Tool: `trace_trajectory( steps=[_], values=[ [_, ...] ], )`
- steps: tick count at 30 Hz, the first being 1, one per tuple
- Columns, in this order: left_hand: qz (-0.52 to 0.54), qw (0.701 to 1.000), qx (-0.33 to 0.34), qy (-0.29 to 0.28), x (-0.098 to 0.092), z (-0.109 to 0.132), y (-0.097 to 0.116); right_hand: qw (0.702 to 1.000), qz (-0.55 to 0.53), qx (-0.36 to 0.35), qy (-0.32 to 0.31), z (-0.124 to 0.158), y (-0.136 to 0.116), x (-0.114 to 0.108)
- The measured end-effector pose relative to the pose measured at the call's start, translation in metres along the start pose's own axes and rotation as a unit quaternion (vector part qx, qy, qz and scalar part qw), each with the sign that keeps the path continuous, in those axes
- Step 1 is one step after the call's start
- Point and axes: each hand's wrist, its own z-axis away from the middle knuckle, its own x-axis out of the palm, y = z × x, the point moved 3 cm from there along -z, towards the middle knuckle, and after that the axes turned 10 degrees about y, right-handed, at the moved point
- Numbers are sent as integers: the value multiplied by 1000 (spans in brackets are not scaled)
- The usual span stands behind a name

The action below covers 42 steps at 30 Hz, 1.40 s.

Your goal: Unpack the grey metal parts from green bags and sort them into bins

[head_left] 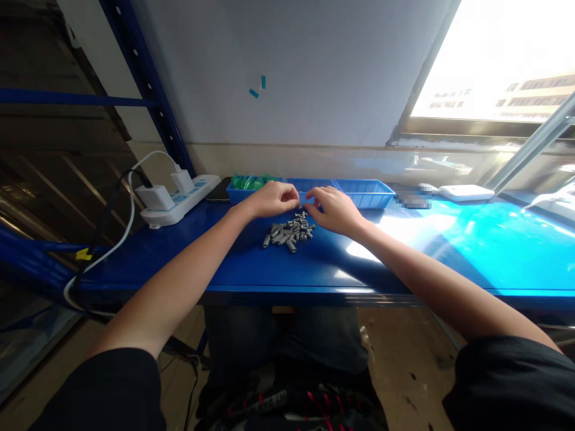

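Just above a heap of small grey metal cylinders, my two hands come close together. My left hand is closed, thumb and fingertips pinched around something too small to make out. Facing it from the right, my right hand has curled fingers, with a gap between thumb and forefinger; nothing shows plainly in it. Behind both hands lies a blue divided tray, partly hidden by them. Green plastic packets fill its left compartment.
A white power strip with plugged-in chargers and cables stands at the left of the blue table. A white flat device lies at the right near the window. The blue shelf post rises at the left, against the wall.
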Motion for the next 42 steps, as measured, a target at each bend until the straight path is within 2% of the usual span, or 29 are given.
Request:
trace_trajectory(
  steps=[3,6,14,20,24,32,42],
  values=[
    [32,997,-40,51,-4,-2,-15,1000,6,-4,-11,2,0,5],
    [93,992,-71,48,0,-3,-20,1000,0,-10,-14,4,-1,9],
    [232,960,-142,61,13,11,-3,999,-16,-29,12,6,-10,7],
    [301,937,-165,60,18,14,1,1000,-4,-21,17,6,-13,4],
    [301,938,-162,61,18,13,2,1000,-17,-14,17,7,-12,5],
    [244,958,-144,48,20,14,1,1000,-17,1,21,7,-13,4],
    [155,981,-109,39,21,14,-3,1000,4,-30,0,8,-12,6]
  ],
)
